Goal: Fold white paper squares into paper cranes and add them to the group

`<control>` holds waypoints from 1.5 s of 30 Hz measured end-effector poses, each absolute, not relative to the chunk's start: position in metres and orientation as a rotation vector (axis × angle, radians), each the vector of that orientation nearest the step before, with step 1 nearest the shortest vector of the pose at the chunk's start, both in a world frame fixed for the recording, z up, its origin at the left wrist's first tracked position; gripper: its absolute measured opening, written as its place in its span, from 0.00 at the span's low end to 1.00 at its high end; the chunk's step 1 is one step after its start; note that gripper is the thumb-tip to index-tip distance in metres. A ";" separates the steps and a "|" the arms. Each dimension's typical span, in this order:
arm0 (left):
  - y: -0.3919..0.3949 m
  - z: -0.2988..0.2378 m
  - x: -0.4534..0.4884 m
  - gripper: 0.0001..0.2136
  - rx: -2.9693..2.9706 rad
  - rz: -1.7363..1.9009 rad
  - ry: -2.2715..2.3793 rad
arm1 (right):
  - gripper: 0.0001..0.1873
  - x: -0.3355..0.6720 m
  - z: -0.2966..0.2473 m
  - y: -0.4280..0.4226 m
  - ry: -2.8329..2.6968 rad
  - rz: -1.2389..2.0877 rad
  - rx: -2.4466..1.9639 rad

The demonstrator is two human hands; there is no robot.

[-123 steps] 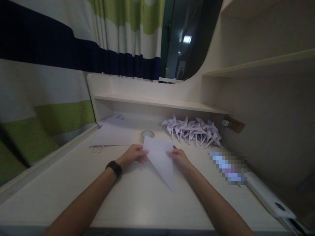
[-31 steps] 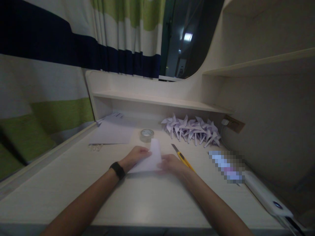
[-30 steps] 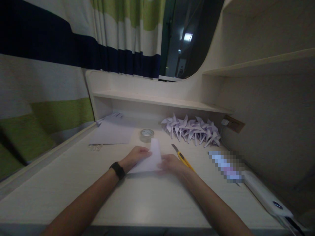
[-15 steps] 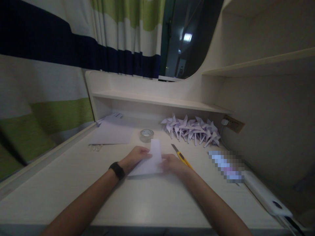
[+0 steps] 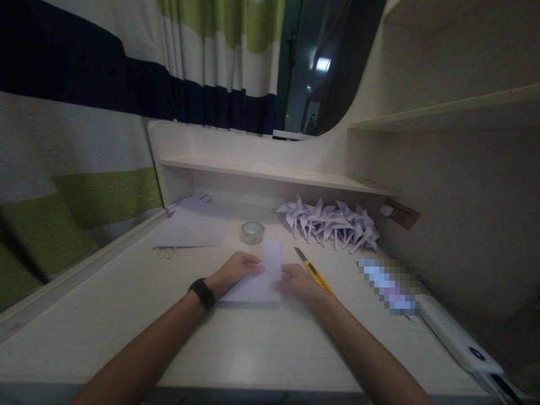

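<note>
A folded white paper (image 5: 264, 275) lies on the pale desk (image 5: 236, 349) in front of me. My left hand (image 5: 236, 270), with a black band on its wrist, presses its fingers on the paper's left side. My right hand (image 5: 297, 281) pinches the paper's right edge, its fingers curled. A yellow utility knife (image 5: 314, 270) lies just right of my right hand. A roll of clear tape (image 5: 252, 232) stands behind the paper.
A heap of several folded white paper pinwheels (image 5: 331, 222) fills the back right under a shelf (image 5: 274, 174). Flat paper sheets (image 5: 192, 230) lie at the back left. A white power bank (image 5: 459, 340) sits at the right edge. A striped curtain (image 5: 76, 140) hangs on the left.
The tall folded triangle of four seconds ago is now a smaller flat shape on the desk. In the last second the upright flap has leaned right and flattened a little.
</note>
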State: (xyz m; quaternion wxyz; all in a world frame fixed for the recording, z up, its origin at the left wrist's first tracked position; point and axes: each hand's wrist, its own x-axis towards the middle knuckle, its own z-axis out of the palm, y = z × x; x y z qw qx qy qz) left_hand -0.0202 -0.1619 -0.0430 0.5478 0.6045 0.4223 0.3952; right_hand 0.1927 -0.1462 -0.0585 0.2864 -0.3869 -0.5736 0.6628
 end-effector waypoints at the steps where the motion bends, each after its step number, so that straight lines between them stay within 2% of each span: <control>1: -0.162 -0.043 -0.020 0.14 1.424 0.938 0.991 | 0.26 0.193 -0.058 -0.146 -1.533 1.768 -1.042; 8: -0.162 -0.041 -0.019 0.14 1.426 0.975 1.034 | 0.27 0.192 -0.058 -0.148 -1.540 1.773 -0.996; 14: -0.165 -0.033 -0.019 0.13 1.468 0.986 1.063 | 0.32 0.190 -0.059 -0.150 -1.602 1.822 -1.000; 25: -0.163 -0.039 -0.018 0.14 1.452 0.987 0.975 | 0.23 0.192 -0.057 -0.149 -1.696 1.714 -1.115; 32: -0.162 -0.040 -0.018 0.14 1.483 0.988 1.054 | 0.25 0.190 -0.054 -0.149 -1.614 1.634 -1.052; 38: -0.167 -0.027 -0.019 0.11 1.833 1.052 1.103 | 0.21 0.189 -0.046 -0.149 -1.541 1.359 -0.922; 43: -0.175 -0.025 -0.017 0.08 2.432 1.370 1.100 | 0.08 0.193 -0.032 -0.156 -1.722 0.823 -0.862; 45: -0.175 -0.031 -0.017 0.10 2.629 1.457 1.014 | 0.09 0.195 -0.026 -0.160 -1.779 0.622 -0.799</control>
